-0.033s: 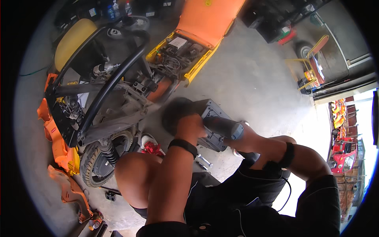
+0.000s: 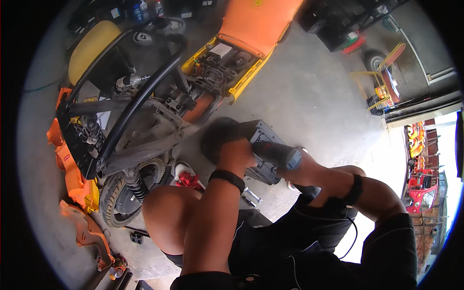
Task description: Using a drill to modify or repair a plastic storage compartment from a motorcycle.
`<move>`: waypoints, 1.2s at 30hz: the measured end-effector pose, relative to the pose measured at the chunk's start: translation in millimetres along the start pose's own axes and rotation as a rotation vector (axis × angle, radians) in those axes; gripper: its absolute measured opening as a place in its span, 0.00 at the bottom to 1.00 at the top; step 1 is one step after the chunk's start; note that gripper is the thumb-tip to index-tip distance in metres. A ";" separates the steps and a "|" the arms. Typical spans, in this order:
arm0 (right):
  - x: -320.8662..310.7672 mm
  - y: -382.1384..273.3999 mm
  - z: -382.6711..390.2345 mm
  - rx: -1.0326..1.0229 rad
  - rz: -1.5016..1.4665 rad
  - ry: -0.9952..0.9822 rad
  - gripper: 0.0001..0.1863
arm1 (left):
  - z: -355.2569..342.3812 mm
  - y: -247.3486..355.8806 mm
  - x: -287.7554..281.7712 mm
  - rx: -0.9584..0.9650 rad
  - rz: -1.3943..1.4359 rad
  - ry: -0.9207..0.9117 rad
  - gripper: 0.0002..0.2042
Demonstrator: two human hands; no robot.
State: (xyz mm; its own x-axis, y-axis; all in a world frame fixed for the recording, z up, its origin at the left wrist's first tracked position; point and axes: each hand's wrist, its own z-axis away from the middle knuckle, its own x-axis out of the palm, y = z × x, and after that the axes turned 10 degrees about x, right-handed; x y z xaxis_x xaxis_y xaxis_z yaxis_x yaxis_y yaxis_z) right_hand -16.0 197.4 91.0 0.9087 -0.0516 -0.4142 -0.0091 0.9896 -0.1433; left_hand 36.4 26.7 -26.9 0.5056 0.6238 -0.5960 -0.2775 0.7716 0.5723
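A grey box [image 2: 267, 170] with bolts along its edges stands on the floor by my feet. My right hand [image 2: 302, 173] is closed around a dark cylindrical tool [image 2: 273, 152] with a blue-grey end, lying across the box; part of that hand is hidden behind the tool. My left hand [image 2: 236, 153] is curled at the tool's other end, against a dark, rounded, blurred shape [image 2: 216, 137]. What its fingers grip is hidden, and I cannot make out the blurred shape's kind.
A stripped vehicle frame with a black tube [image 2: 140, 99] and a wheel [image 2: 116, 205] stands at left. Beyond it is an open orange-and-yellow compartment [image 2: 246, 72] with wiring. A wrench [image 2: 253, 195] lies near my knees. Orange body panels [image 2: 70, 171] line the far left; a chair [image 2: 384, 72] stands right.
The whole view has shifted slightly. Both hands, the tool and the box keep the same places relative to one another.
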 end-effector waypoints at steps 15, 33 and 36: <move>-5.2 37.1 -23.2 -0.241 -0.137 0.069 0.38 | 7.2 -2.7 -7.5 0.008 0.042 0.034 0.34; -7.0 24.7 -7.0 -0.319 -0.255 0.045 0.40 | 4.6 -6.5 0.9 0.038 0.004 0.078 0.30; -11.9 16.3 14.5 -0.368 -0.286 -0.009 0.40 | -0.1 -14.8 6.6 0.028 -0.016 0.078 0.30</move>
State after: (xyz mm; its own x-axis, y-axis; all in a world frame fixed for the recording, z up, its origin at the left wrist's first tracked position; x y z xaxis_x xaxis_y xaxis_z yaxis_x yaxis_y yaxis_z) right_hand -20.9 216.1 106.7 0.8996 -0.3132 -0.3042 0.0966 0.8222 -0.5610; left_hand 43.8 19.4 -39.4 0.4441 0.6203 -0.6465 -0.2466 0.7783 0.5774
